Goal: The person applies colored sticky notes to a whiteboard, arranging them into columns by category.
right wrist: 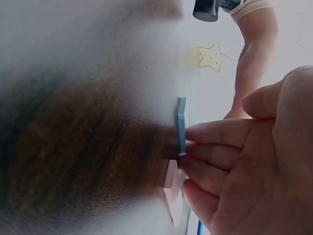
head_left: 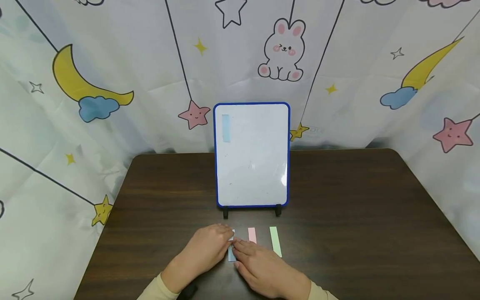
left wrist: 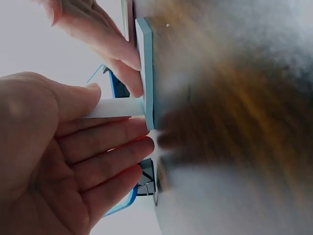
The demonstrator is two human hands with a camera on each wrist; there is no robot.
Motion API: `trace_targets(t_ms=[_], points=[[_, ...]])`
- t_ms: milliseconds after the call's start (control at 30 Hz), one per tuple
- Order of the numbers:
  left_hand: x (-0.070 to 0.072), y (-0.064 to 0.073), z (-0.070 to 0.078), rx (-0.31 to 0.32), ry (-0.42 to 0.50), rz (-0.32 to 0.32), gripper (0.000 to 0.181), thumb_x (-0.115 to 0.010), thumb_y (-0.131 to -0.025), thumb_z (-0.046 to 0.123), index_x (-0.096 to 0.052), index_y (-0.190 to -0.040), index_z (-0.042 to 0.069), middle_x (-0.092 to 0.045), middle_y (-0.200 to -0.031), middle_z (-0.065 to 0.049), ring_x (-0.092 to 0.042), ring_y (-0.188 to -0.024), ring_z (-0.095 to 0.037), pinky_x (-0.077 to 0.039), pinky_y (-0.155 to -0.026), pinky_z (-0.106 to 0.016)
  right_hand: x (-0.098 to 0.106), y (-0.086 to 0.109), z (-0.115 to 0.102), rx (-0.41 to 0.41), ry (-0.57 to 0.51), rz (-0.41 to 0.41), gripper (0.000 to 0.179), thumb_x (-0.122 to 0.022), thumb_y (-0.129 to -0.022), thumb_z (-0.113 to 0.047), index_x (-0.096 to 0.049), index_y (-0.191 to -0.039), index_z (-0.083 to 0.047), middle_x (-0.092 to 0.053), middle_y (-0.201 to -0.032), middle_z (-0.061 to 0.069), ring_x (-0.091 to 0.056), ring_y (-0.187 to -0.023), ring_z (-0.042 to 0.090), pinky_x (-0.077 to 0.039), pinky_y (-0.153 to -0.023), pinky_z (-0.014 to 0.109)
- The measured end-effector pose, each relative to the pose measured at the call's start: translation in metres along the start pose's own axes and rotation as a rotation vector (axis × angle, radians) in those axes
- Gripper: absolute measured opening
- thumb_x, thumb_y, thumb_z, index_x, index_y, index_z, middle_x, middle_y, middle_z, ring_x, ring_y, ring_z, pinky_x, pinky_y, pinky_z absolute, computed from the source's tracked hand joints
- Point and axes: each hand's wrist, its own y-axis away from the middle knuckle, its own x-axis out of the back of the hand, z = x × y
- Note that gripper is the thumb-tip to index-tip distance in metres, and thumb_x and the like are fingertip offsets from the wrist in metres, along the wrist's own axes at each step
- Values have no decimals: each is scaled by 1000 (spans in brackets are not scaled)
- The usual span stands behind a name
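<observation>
A pad of narrow light-blue sticky notes (head_left: 231,255) lies on the table in front of the whiteboard. My left hand (head_left: 210,248) pinches the top sheet (left wrist: 120,107) between thumb and index finger. In the left wrist view that sheet stands up from the pad (left wrist: 149,73), its lower end meeting the pad. The fairly straight fingers of my right hand (head_left: 266,268) rest on the same pad, holding it against the table. Close to the right hand is a pink sticky-note pad (head_left: 252,234), partly hidden by it. A green pad (head_left: 275,241) lies farther right.
A blue-framed whiteboard (head_left: 258,166) stands upright on black feet (head_left: 278,210) behind the hands. One light-blue strip (head_left: 226,128) is stuck near its upper left corner. The dark wooden table (head_left: 356,208) ends at a patterned curtain (head_left: 150,62). A black object (head_left: 187,291) sits by the left wrist.
</observation>
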Motion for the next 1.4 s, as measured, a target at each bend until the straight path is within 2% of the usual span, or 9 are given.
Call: trace_targets(t_ms=[167,300,433,700,967,1200,1400], points=[[3,-3,-3,72,86,-40,24,-62,-92,15,-57,-70,23,-56,-67,12,-49,-62,-5,-45,-53,-20,1,0,0,-14,-24,-17,45,-31,-107,-29,-55,-138,-6,-48,-149,9,-49,-138,20,-47,-110,37],[4,-4,-4,95,85,-17,20,-61,-93,16,-62,-75,22,-61,-73,12,-55,-66,-5,-50,-57,-23,1,0,-1,-21,-29,-24,46,-31,-107,-30,-54,-139,-5,-48,-150,9,-49,-138,21,-47,-110,37],[4,-6,-6,94,88,5,14,-61,-94,16,-69,-84,21,-67,-82,11,-62,-74,-6,-56,-66,-25,1,1,-2,-27,-34,-31,47,-30,-108,-31,-54,-139,-5,-49,-149,9,-49,-138,21,-47,-110,37],[6,-6,-11,104,112,14,13,-61,-95,14,-73,-98,18,-74,-102,6,-70,-93,-10,-59,-80,-28,1,0,-3,-32,-28,-37,47,-31,-107,-31,-55,-138,-6,-50,-148,8,-50,-137,21,-47,-110,37],[8,-5,-13,94,115,49,13,-64,-93,13,-74,-100,17,-75,-102,5,-71,-93,-11,-60,-80,-29,1,0,-3,-33,-24,-29,46,-31,-107,-31,-56,-137,-7,-51,-148,8,-51,-136,21,-48,-109,38],[13,-5,-15,76,96,107,21,-65,-93,20,-74,-110,12,-74,-113,-2,-70,-107,-18,-59,-91,-35,0,0,-3,-54,-52,-66,48,-28,-108,-34,-54,-140,-8,-49,-150,7,-49,-138,21,-46,-111,39],[17,-6,-18,51,67,136,29,-66,-93,18,-70,-120,9,-71,-122,-5,-66,-117,-20,-54,-101,-38,0,0,-2,-58,-56,-72,49,-28,-108,-34,-53,-140,-8,-48,-150,7,-48,-139,20,-46,-111,39]])
